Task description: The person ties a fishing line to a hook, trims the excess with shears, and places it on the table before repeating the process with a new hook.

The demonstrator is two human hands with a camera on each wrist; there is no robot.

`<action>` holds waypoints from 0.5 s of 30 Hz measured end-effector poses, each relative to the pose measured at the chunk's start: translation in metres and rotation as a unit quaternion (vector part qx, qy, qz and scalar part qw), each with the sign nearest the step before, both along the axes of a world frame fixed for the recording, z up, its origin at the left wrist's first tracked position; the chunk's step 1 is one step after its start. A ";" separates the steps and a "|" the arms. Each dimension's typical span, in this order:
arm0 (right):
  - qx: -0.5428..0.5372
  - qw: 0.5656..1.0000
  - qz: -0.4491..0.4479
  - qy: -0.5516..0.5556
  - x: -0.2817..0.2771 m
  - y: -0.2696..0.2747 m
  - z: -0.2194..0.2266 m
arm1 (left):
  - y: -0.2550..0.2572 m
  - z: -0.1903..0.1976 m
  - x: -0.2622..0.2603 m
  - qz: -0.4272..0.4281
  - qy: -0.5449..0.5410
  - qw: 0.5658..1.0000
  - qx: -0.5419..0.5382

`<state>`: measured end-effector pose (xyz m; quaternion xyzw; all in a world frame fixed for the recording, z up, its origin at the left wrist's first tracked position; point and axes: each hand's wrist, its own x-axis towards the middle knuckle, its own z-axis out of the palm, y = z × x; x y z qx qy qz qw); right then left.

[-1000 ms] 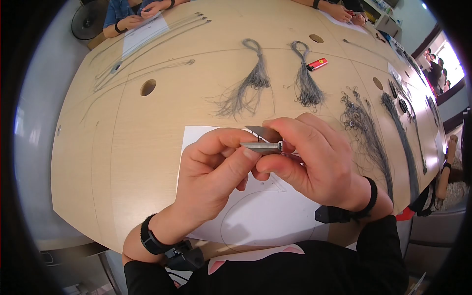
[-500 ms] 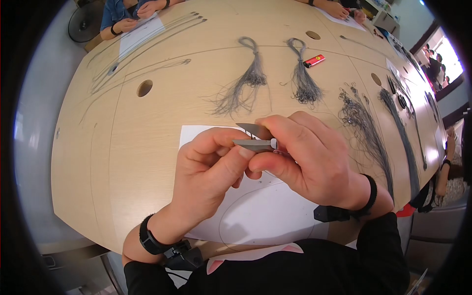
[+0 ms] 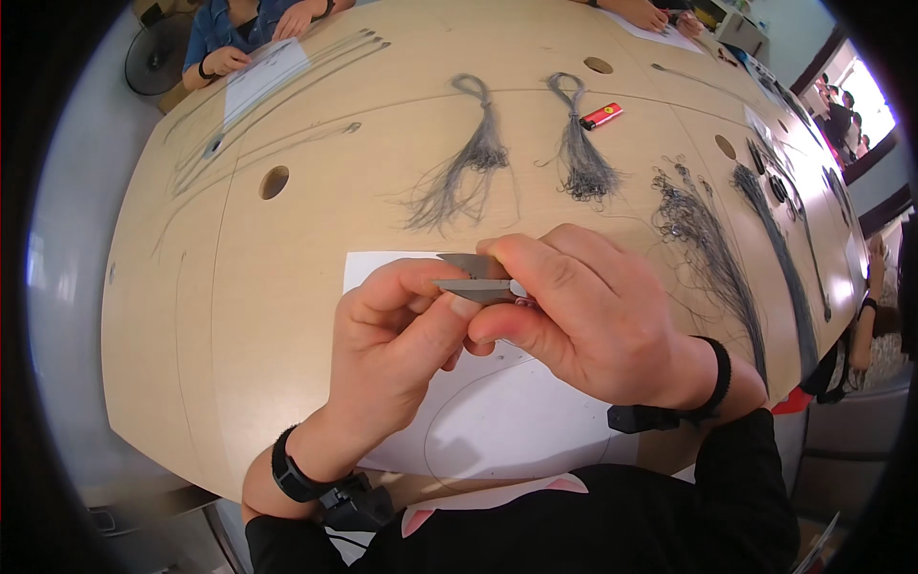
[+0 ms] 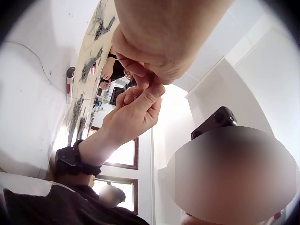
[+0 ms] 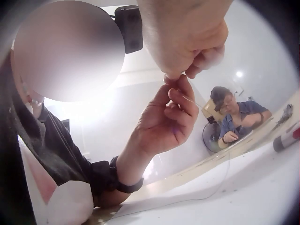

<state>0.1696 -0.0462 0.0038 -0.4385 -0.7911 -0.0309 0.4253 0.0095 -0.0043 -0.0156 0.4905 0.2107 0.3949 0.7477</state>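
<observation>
In the head view my right hand (image 3: 598, 316) grips thread snips (image 3: 478, 291) above the paper, thumb below and index finger over the upper blade. Their two grey pointed blades stand slightly apart, tips toward the left, with small dark marks between them. Thumb and index finger of my left hand (image 3: 387, 335) come together right at the blade tips. From the left fingers a thin line (image 5: 191, 100) trails down to the paper in the right wrist view. What lies between those fingertips is mostly hidden. A white paper sheet (image 3: 516, 411) with a drawn circle lies beneath both hands.
Two tied bundles of line (image 3: 483, 143) and hooks (image 3: 585, 177) lie ahead, beside a red lighter (image 3: 601, 116). A loose tangle (image 3: 688, 206) and a long bundle (image 3: 775, 230) spread right. A grey-and-red object (image 4: 70, 80) lies on the paper. Other people's hands (image 3: 227, 62) work across the table.
Both hands have shifted a little left together with the snips. The gap between the blades looks narrower now. The grips of both hands stay the same.
</observation>
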 end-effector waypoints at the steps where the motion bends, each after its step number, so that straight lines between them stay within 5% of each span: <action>1: 0.000 1.000 -0.001 0.000 0.000 0.000 0.000 | 0.000 0.000 0.000 -0.001 0.000 1.000 0.000; 15: -0.023 1.000 0.002 -0.010 0.000 -0.001 0.000 | -0.001 -0.001 0.001 0.012 0.005 1.000 0.002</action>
